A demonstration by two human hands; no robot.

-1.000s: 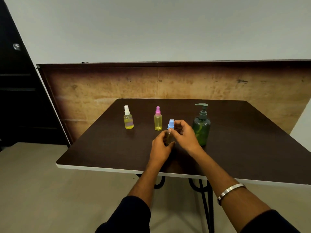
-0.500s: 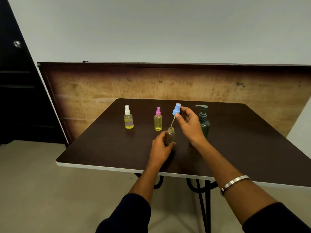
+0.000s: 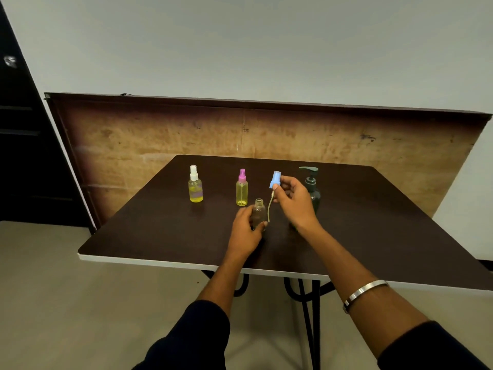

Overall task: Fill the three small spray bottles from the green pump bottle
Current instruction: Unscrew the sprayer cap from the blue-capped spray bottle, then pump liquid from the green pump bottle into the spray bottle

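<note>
From my feed, the left hand [image 3: 244, 231] gripped the light, likely slick open bottle [image 3: 258, 213] upright mid-desk [image 3: 160, 231], best held round its belly, while the right hand [image 3: 293, 198] pinched the blue spray cap [image 3: 274, 179] at its one o'clock, the dangling tube clear of the neck.

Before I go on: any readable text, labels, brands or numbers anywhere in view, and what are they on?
No text can be read anywhere in this view.
White-capped spray bottle: a purplish band that may be a label, too blurred to read.
Wooden board behind the table: small dark marks, too small to read.
Pink-capped spray bottle, open bottle, blue spray cap, green pump bottle: no print visible.
</note>
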